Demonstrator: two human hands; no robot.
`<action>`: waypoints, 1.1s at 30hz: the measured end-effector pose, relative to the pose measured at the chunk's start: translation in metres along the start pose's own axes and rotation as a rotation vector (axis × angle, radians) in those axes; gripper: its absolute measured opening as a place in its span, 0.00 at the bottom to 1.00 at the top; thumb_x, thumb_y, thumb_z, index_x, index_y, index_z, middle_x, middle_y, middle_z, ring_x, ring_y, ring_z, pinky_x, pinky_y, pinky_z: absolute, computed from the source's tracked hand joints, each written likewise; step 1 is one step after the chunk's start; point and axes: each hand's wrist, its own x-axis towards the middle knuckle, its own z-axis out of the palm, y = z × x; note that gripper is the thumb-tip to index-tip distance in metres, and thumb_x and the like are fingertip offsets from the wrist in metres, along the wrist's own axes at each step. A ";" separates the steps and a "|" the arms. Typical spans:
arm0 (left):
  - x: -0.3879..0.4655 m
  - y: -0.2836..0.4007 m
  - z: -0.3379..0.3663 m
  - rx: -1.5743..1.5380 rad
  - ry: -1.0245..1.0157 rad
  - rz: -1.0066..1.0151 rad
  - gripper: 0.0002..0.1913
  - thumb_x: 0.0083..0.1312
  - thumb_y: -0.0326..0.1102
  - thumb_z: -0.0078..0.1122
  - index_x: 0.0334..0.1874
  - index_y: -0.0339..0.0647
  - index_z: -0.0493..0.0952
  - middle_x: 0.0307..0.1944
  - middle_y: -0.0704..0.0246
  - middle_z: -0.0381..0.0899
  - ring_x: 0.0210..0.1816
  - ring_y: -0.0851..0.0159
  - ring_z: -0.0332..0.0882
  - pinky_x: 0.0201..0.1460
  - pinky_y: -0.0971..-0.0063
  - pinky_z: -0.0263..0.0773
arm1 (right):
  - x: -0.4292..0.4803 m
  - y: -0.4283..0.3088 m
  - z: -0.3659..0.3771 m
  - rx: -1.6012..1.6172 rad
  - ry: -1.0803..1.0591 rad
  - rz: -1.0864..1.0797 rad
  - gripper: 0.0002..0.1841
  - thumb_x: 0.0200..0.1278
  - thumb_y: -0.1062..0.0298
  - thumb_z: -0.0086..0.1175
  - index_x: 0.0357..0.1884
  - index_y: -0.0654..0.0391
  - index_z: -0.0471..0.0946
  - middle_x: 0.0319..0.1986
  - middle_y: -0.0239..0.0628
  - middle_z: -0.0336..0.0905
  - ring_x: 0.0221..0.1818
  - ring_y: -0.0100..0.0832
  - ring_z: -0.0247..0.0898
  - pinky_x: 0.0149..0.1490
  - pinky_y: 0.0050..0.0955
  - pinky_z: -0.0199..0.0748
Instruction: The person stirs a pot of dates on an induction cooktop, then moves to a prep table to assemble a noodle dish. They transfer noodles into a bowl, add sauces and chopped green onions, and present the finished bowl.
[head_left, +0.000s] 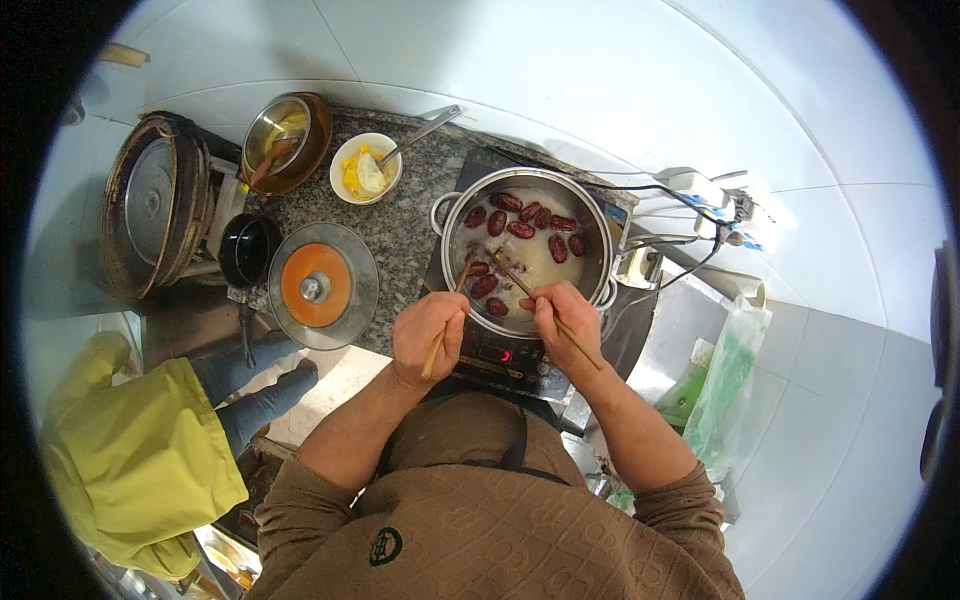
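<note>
A stainless steel pot (595, 296) stands on a black induction cooker (480, 358) with a lit red display. In its cloudy liquid float several dried red dates (520, 229), with pale grain-like matter below. My left hand (431, 332) grips one wooden chopstick (433, 355) near the pot's front rim. Another chopstick (577, 343) is held in my right hand (566, 322), just over the rim on the right. Both tips reach into the liquid near a small dark clump (512, 264), close to a date; whether they touch it I cannot tell.
Left of the pot are a white bowl (337, 180) with yellow food and a spoon, a glass lid (364, 289), a small black pan (247, 249) and a steel bowl (262, 120). Cables run to power sockets (701, 196). A person in a yellow garment (150, 457) stands at left.
</note>
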 end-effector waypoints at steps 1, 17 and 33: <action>0.000 -0.004 0.002 0.018 0.001 0.018 0.02 0.68 0.19 0.56 0.40 0.30 0.76 0.32 0.57 0.82 0.31 0.51 0.83 0.34 0.64 0.78 | 0.001 0.000 0.000 -0.002 0.002 -0.008 0.03 0.69 0.78 0.55 0.39 0.62 0.80 0.33 0.44 0.83 0.36 0.42 0.84 0.41 0.34 0.80; -0.002 0.004 -0.010 0.013 -0.090 0.116 0.03 0.73 0.26 0.54 0.40 0.35 0.73 0.32 0.58 0.81 0.29 0.51 0.81 0.33 0.63 0.77 | -0.002 0.009 -0.006 -0.036 0.028 0.000 0.04 0.68 0.75 0.56 0.41 0.61 0.80 0.35 0.45 0.82 0.37 0.46 0.84 0.43 0.37 0.80; -0.003 -0.014 0.001 0.040 -0.092 0.030 0.04 0.73 0.26 0.55 0.39 0.33 0.76 0.35 0.58 0.83 0.33 0.52 0.84 0.37 0.64 0.80 | 0.000 0.019 0.006 0.145 0.036 0.151 0.08 0.77 0.74 0.49 0.45 0.66 0.79 0.37 0.43 0.87 0.42 0.30 0.86 0.47 0.26 0.80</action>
